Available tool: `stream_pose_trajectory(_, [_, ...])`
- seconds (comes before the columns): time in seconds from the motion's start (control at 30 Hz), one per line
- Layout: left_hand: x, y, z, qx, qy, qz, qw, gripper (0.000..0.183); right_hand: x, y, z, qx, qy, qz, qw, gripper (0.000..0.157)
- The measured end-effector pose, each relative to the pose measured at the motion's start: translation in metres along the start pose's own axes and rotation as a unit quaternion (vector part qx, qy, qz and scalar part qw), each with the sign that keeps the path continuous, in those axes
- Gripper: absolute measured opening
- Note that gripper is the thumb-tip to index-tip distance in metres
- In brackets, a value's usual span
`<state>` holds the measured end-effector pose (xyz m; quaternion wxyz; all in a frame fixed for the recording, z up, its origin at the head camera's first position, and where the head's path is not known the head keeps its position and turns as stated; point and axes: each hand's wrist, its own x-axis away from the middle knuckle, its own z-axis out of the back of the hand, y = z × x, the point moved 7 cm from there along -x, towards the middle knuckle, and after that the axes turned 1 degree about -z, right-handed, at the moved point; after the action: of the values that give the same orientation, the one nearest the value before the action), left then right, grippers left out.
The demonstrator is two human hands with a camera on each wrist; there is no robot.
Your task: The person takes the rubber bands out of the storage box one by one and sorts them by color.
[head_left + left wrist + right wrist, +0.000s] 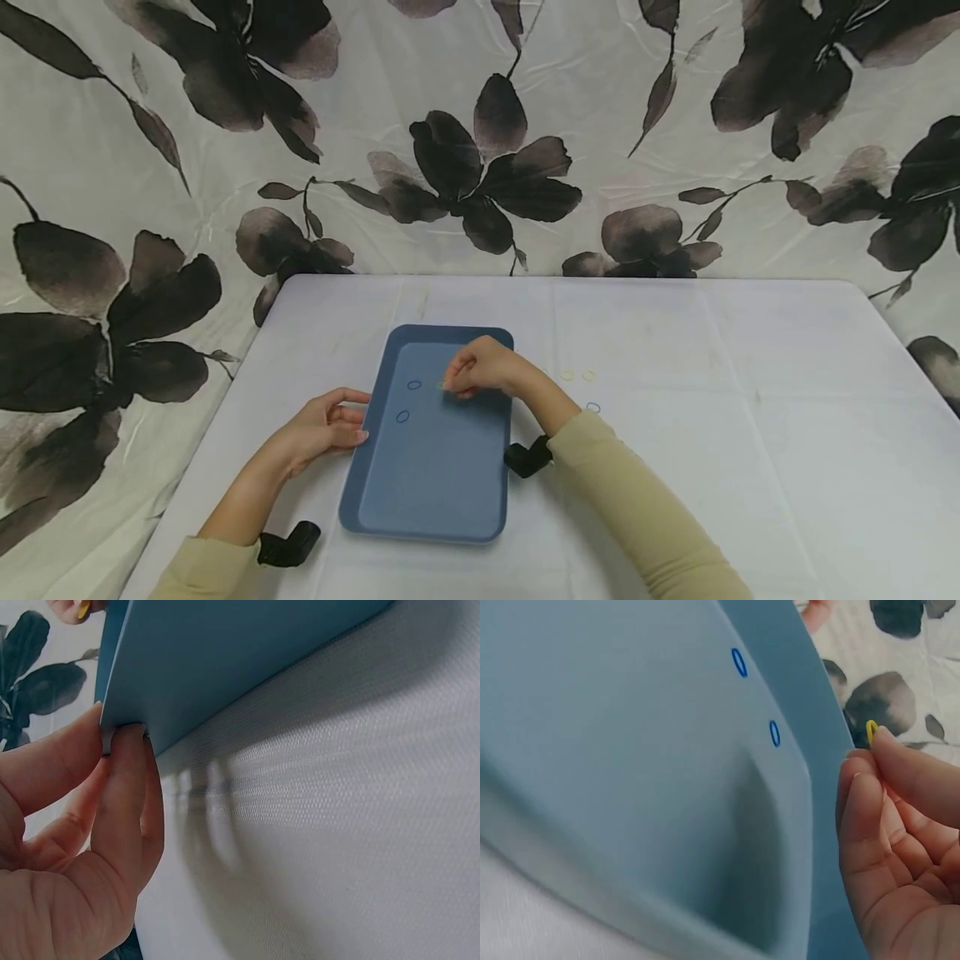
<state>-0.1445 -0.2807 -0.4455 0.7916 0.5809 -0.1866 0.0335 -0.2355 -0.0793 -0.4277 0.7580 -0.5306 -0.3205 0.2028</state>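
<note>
A blue rectangular tray (435,500) lies on the table. My left hand (322,429) pinches its left rim, thumb on one side and fingers on the other, as the left wrist view shows. Over the upper part of the tray, my right hand (483,367) holds a small yellow rubber band (871,731) between thumb and fingertips. Two thin blue rubber bands lie apart on the tray floor: an upper blue band (414,385) and a lower blue band (402,416).
To the right of the tray, yellow bands (588,376) lie on the white-covered table (712,467), with a blue band (593,407) close to my right forearm. A floral cloth (480,183) hangs behind the table's far edge. Black camera mounts (288,546) sit at both wrists.
</note>
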Motion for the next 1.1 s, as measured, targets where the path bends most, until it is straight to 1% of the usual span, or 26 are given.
stream_pose_trajectory(0.17, [0.001,-0.001,0.0,0.007,0.0,0.001,1.0,0.059,0.004,0.002,0.008,-0.023,0.012,-0.006,1.0,0.009])
stream_pose_trajectory(0.37, [0.001,-0.001,0.001,0.009,-0.001,-0.001,1.0,0.059,0.011,0.0,0.017,-0.04,0.016,0.0,0.999,0.011])
stream_pose_trajectory(0.73, [0.001,0.0,0.001,0.014,-0.006,0.003,0.9999,0.06,0.033,-0.003,0.039,-0.037,0.013,0.041,0.998,0.016])
stream_pose_trajectory(0.9, [0.001,0.001,0.0,0.026,-0.019,-0.002,0.9995,0.062,0.043,-0.001,0.052,-0.046,0.019,0.04,0.998,0.016])
stream_pose_trajectory(1.1, [0.001,-0.002,0.0,0.035,-0.022,-0.003,0.9992,0.063,0.053,0.006,0.069,-0.043,0.037,0.033,0.998,0.018])
